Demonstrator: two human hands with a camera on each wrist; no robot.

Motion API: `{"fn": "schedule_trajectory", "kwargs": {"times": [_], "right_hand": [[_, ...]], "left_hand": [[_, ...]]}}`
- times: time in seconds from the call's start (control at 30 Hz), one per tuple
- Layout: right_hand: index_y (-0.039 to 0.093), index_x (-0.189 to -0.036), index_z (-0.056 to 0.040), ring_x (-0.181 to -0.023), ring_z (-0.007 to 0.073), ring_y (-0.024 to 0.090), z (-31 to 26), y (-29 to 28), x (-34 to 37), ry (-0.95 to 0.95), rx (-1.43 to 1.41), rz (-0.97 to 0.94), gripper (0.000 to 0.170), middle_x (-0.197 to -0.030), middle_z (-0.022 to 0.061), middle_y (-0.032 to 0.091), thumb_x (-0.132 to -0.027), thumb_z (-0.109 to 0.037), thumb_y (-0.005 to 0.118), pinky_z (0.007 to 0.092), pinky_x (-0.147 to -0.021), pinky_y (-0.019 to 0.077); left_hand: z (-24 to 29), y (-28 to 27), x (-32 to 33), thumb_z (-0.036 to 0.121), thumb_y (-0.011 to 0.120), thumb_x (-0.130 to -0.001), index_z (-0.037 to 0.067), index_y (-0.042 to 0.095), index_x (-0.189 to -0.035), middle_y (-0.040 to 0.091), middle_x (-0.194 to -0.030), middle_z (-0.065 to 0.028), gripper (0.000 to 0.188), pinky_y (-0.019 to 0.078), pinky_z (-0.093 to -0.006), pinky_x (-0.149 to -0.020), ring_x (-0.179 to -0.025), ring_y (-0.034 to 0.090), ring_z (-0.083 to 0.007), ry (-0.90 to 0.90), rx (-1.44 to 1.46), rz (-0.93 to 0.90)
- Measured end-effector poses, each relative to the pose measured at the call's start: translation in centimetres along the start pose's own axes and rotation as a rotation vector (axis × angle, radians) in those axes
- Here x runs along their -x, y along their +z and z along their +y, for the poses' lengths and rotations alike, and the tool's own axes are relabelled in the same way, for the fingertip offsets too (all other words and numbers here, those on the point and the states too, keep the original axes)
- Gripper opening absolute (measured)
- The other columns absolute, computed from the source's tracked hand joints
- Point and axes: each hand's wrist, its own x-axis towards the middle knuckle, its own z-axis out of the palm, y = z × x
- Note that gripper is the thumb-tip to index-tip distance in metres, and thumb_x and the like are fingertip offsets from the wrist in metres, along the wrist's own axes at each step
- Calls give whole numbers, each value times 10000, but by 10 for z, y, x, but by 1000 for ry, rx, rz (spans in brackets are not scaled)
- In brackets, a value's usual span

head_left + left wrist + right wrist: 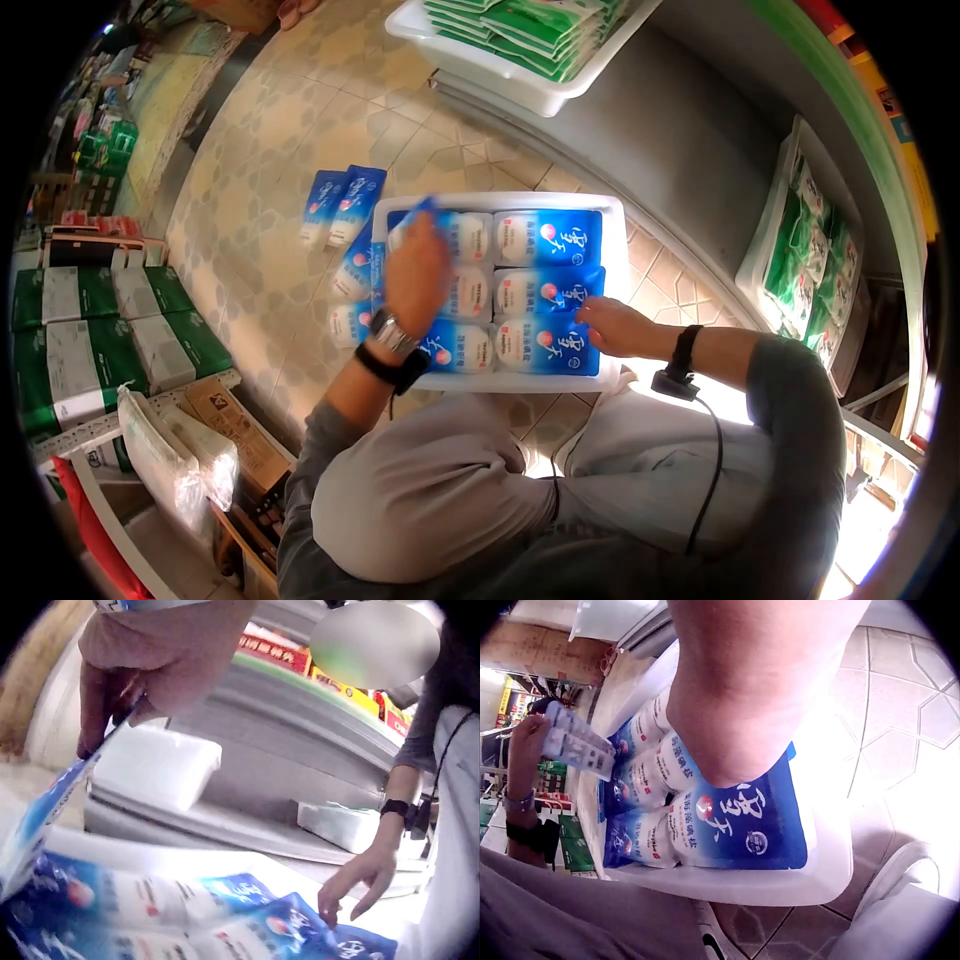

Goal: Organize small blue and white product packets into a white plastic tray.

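A white bin [614, 240] stands between the knees and holds rows of blue and white pouches [548, 345]. The left hand [420, 270], blurred in the head view, is over the bin's left side; in the left wrist view its fingers pinch the edge of a raised pouch [46, 814]. The same pouch [577, 742] hangs tilted from that hand in the right wrist view. At the right side of the bin, the right hand [622, 328] touches the blue end of a pouch with bent fingers; its fingertips are hidden in the right wrist view.
Several more blue pouches [358, 205] lie on the tiled floor left of the bin. Another white bin [545, 95] with green packs is ahead, and a third [765, 235] stands at right. Green and white boxes [80, 360] are stacked at left.
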Motion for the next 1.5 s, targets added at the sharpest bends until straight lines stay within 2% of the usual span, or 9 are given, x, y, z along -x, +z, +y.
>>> {"fn": "schedule_trajectory", "kwargs": {"times": [0.1,0.27,0.63,0.8,0.9,1.1,1.2,1.4,1.5], "right_hand": [[605,-1065,-45,-1024,356,563,-3,-1,-5,-12,-10,13,254,-1025,159,562,-812,-30,584,472,-897,475],[608,-1071,-47,-1035,356,564,-3,-4,0,-20,-3,16,252,-1040,156,567,-820,-42,585,467,-909,472],[605,-1079,-45,-1040,362,564,-7,-8,1,-68,-19,16,267,-1050,160,576,-813,-28,581,458,-910,473],[612,-1088,-39,-1034,369,571,-12,-13,6,-91,-38,28,289,-1048,172,582,-801,-13,600,461,-906,486],[615,-1094,-40,-1027,372,579,5,2,8,-231,-32,144,318,-1048,170,595,-778,-4,615,463,-899,491],[584,-1111,-36,-1009,359,564,28,36,4,-434,-52,238,294,-1060,183,582,-830,-122,598,465,-943,458],[577,-909,-40,-835,352,584,37,46,-23,-514,88,272,178,-846,166,579,-808,-179,623,467,-763,482],[674,-933,-38,-874,342,653,-22,27,-36,-258,137,92,234,-914,181,657,-876,-247,588,444,-748,514],[695,-919,-37,-825,393,665,-3,58,-58,-364,102,166,348,-907,213,690,-926,-352,549,488,-728,509]], "left_hand": [[-7,48,16,410,751,-816,25,471,-1371,512,-1341,-307,731,499,-540,-903,-1156,542,-506,128,-234,-259],[-20,72,28,310,700,-866,189,316,-1536,238,-1554,-304,781,410,-714,-903,-1377,300,-557,91,-510,-288],[-41,51,19,328,724,-851,253,263,-1556,202,-1594,-252,846,422,-672,-958,-1417,282,-511,25,-418,-276],[-68,-7,24,246,674,-889,-3,584,-1263,625,-1217,-246,458,492,-450,-932,-1073,610,-413,-118,-54,178],[-183,-12,42,113,593,-911,1,629,-1169,668,-1128,-198,283,495,-412,-918,-1059,638,-345,-268,-38,376],[-262,34,22,120,614,-896,-2,602,-1198,654,-1155,-201,326,494,-413,-927,-1078,629,-345,-257,-26,26],[-212,82,-13,123,624,-889,-3,589,-1213,646,-1169,-203,350,493,-413,-932,-1087,625,-345,-115,43,-78],[-101,89,-8,130,645,-874,-7,563,-1242,631,-1196,-207,401,492,-414,-942,-1106,616,-344,8,196,-366],[-58,92,-3,133,655,-867,-8,550,-1257,624,-1210,-209,428,491,-414,-947,-1115,611,-344,64,265,-515]]}}
